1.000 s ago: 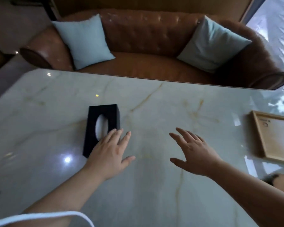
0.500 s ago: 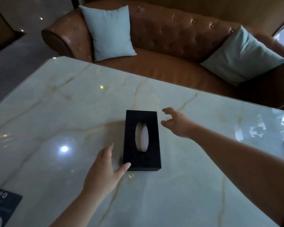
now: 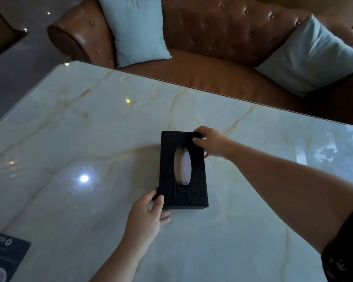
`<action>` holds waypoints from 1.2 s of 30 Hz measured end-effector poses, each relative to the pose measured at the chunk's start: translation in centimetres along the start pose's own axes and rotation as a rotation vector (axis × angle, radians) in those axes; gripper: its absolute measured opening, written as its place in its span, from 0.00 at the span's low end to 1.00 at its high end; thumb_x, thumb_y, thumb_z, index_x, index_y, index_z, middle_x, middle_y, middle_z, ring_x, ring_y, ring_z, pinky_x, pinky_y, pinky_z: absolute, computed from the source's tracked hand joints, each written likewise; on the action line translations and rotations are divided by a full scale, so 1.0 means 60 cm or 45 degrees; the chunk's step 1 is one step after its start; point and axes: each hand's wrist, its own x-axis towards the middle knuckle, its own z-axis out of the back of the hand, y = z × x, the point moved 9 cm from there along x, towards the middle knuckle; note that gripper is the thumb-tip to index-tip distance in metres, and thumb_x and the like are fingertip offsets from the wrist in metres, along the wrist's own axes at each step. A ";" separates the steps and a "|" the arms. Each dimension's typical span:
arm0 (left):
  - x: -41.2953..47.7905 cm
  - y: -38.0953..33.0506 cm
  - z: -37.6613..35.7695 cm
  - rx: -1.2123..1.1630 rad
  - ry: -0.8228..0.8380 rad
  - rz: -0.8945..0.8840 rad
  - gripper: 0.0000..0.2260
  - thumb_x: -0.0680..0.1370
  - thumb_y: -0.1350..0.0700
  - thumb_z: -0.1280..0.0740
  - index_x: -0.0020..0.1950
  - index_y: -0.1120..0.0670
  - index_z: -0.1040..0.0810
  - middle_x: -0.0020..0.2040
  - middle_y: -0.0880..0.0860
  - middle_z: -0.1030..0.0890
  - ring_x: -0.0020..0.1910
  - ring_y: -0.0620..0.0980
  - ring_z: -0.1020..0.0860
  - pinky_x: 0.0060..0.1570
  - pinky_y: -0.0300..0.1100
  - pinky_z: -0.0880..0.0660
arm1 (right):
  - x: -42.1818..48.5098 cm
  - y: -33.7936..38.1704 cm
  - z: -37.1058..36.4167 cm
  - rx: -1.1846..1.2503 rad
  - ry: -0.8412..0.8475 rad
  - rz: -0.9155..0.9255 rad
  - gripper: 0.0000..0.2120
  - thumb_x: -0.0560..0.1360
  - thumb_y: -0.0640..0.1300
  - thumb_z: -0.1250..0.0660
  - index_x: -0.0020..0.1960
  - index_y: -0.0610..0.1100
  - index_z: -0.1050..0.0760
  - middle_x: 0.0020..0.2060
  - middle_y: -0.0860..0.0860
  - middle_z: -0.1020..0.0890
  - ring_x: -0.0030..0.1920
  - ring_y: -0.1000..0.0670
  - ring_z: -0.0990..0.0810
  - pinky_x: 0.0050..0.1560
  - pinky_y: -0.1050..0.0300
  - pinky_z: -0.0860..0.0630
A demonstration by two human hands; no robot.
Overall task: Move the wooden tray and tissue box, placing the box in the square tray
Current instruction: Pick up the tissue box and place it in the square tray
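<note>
A black textured tissue box (image 3: 198,192) with an oval slot showing white tissue lies on the pale marble table (image 3: 90,139), near its middle. My left hand (image 3: 149,214) grips the box's near left corner, thumb on top. My right hand (image 3: 212,142) grips the far right corner, fingers curled over the top edge. The box appears to rest on the table. The wooden tray is out of view.
A brown leather sofa (image 3: 222,27) with two light blue cushions (image 3: 135,29) stands just beyond the table's far edge. A dark printed card (image 3: 2,257) lies at the table's near left corner.
Both hands have closed onto the tissue box: the left from beside its near corner, the right from beyond its far corner. My view has swung left, so the wooden tray left the frame.
</note>
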 end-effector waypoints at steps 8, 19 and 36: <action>0.034 -0.051 0.004 0.336 0.090 -0.060 0.11 0.80 0.63 0.42 0.54 0.54 0.22 0.52 0.63 0.18 0.45 0.59 0.17 0.48 0.54 0.18 | -0.069 -0.069 0.043 0.123 -0.188 -0.098 0.12 0.77 0.48 0.34 0.56 0.44 0.27 0.46 0.41 0.18 0.41 0.38 0.15 0.49 0.37 0.18; 0.096 -0.169 -0.043 0.822 0.268 -0.089 0.13 0.79 0.61 0.41 0.48 0.50 0.17 0.43 0.56 0.18 0.39 0.53 0.21 0.41 0.47 0.21 | -0.269 -0.196 -0.019 0.641 -0.363 -0.385 0.16 0.73 0.49 0.28 0.47 0.38 0.29 0.37 0.43 0.16 0.35 0.44 0.13 0.49 0.38 0.17; 0.103 -0.146 -0.072 1.166 0.338 -0.214 0.16 0.75 0.44 0.35 0.58 0.51 0.21 0.58 0.53 0.19 0.58 0.53 0.22 0.61 0.49 0.27 | -0.332 -0.219 -0.067 0.691 -0.256 -0.473 0.18 0.75 0.56 0.32 0.48 0.41 0.30 0.45 0.45 0.18 0.39 0.48 0.13 0.46 0.42 0.16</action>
